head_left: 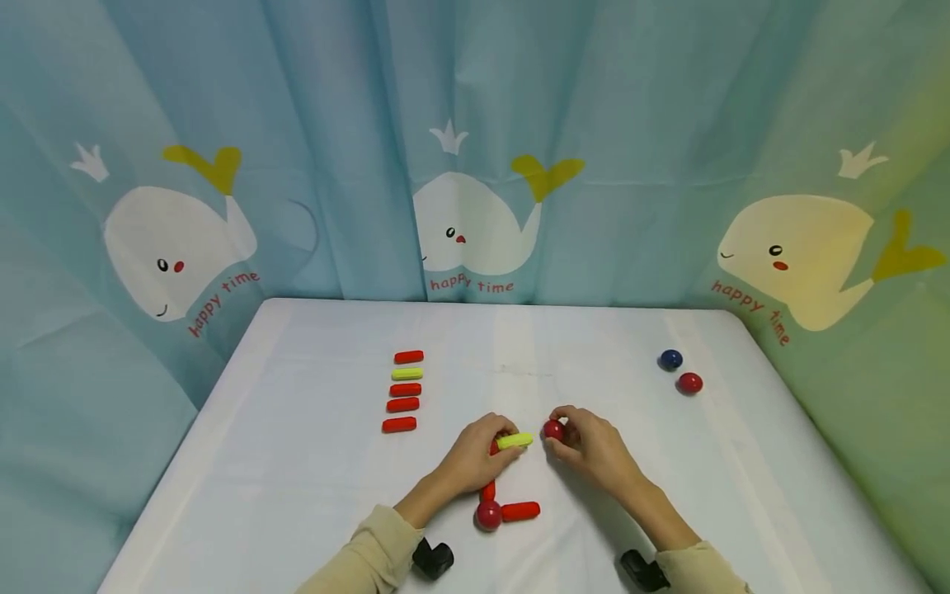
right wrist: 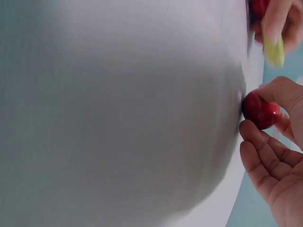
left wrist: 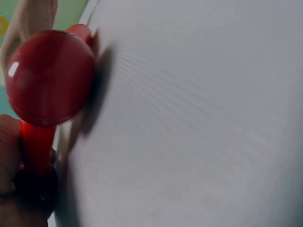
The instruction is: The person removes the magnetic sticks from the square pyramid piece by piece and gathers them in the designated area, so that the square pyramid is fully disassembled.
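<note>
- Left hand (head_left: 469, 458) grips a yellow stick (head_left: 515, 440), its tip just beside a red ball (head_left: 552, 430).
- Right hand (head_left: 597, 454) pinches that ball.
- Nearer the camera, red sticks (head_left: 521, 511) meet another ball (head_left: 488, 516).

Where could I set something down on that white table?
The table is bare left of the stick column, between it and the blue ball, and right of the right hand. It is crowded at front centre, where the left hand, nearest red ball and red sticks sit close together.
</note>
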A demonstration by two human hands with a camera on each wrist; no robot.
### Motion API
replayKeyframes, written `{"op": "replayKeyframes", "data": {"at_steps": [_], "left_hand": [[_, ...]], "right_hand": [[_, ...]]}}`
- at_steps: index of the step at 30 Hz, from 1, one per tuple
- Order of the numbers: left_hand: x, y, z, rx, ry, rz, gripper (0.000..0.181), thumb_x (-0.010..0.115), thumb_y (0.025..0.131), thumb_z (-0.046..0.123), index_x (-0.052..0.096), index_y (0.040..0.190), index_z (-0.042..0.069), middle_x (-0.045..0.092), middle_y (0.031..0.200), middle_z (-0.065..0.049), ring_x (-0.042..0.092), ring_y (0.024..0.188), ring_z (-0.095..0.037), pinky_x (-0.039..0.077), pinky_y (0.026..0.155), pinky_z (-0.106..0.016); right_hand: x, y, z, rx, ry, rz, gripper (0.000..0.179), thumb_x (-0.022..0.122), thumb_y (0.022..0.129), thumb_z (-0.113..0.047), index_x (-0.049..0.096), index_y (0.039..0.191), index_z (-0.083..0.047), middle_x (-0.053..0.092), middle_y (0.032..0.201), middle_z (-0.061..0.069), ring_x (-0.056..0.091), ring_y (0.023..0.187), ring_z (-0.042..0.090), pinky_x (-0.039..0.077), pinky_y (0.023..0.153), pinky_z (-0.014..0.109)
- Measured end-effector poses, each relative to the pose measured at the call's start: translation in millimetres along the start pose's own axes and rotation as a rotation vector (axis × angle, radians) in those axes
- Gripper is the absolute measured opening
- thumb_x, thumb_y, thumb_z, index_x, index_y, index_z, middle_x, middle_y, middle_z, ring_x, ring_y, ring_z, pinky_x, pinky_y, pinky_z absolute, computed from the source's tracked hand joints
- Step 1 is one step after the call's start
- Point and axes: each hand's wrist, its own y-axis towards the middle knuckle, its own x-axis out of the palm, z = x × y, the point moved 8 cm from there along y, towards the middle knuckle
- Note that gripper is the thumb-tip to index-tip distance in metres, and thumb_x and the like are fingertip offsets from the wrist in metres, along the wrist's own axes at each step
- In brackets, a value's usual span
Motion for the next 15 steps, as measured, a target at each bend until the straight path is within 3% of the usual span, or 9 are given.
{"op": "replayKeyframes", "data": {"at_steps": [5,10,15], "left_hand": [[0.6,-2.8,-2.5,0.005,-0.033,0.013,0.02,0.073,0.097,0.02,0.066,0.113,0.01,0.062,0.102,0.002,0.051,0.087,-0.006,0.046,0.08,-0.023],[1.2,-2.3,-1.2,0.009,-0.025,0.014,0.02,0.074,0.096,0.019,0.067,0.112,0.01,0.062,0.101,0.002,0.05,0.085,-0.005,0.046,0.079,-0.022],[-0.5,-1.0,0.6,0.004,-0.009,0.012,0.02,0.074,0.096,0.019,0.068,0.112,0.009,0.062,0.1,0.002,0.05,0.084,-0.005,0.046,0.078,-0.022]], "right_hand": [[-13.4,-6.2,23.0,0.099,-0.053,0.022,0.036,0.083,0.085,-0.012,0.067,0.116,-0.003,0.065,0.086,0.003,0.054,0.075,0.014,0.05,0.066,0.027],[-22.8,-13.9,35.3,0.114,-0.042,0.02,0.037,0.081,0.087,-0.012,0.064,0.119,-0.001,0.069,0.091,0.006,0.059,0.077,0.015,0.052,0.067,0.028],[-41.5,-18.1,54.4,0.136,-0.045,0.069,0.034,0.079,0.089,-0.011,0.063,0.118,-0.001,0.071,0.092,0.009,0.065,0.079,0.018,0.054,0.067,0.031]]}}
